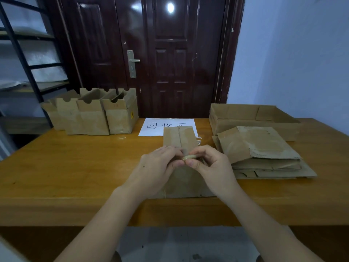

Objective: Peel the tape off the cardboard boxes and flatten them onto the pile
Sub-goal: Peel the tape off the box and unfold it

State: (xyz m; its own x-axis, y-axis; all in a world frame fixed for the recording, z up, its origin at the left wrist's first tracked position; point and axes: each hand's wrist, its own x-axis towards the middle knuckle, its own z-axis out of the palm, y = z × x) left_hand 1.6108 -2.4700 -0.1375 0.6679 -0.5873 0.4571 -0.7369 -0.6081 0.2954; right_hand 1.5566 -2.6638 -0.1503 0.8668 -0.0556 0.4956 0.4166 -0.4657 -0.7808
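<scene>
Nearby, upright boxes (92, 112), flattened pile (264, 154).

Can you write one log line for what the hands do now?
hands: left hand and right hand pinch tape wad | box: under hands | pile: right

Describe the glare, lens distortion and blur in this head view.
Head view: a bright lamp glare sits on the glossy door; wide-angle bending curves the shelf frame and table edge; the light is dim and bluish; both hands and the rolled tape look slightly soft.
</scene>
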